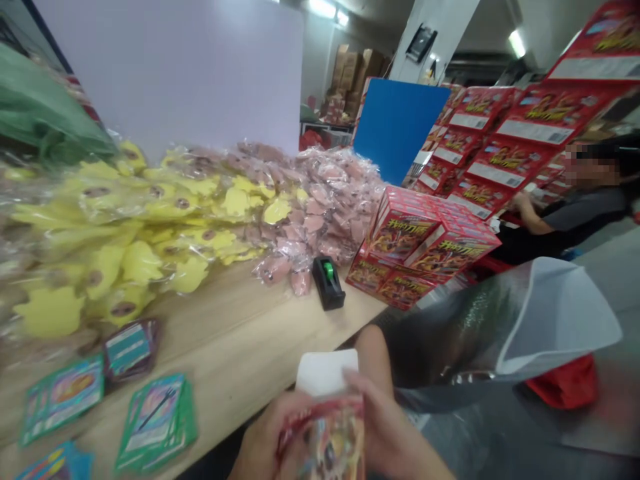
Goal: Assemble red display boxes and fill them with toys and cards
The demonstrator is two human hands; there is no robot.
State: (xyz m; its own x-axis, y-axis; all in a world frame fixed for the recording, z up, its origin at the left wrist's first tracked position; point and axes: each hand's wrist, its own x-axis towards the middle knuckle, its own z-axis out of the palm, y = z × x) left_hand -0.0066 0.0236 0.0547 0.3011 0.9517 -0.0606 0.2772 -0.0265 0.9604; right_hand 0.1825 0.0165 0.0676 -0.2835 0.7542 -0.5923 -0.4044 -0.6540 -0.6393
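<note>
A small red printed box (325, 440) is held low in front of me, with its white flap (325, 373) standing up at the top. My left hand (267, 430) is closed around the box's left side. On the other side, my right hand (387, 420) grips the box, its fingertips against the white flap. Whatever is inside the box cannot be seen. Stacks of trading cards lie on the wooden table to the left: a green stack (157, 423), another green stack (65, 397), a purple-edged stack (130, 350) and a blue stack (53, 463).
Yellow bagged figures (185, 207) and pink bagged figures (330, 200) are heaped on the table (240, 333). A black tape dispenser (329, 283) stands before stacked red boxes (415, 247). A large bag (500, 327) gapes at right. A person (565, 213) works beyond.
</note>
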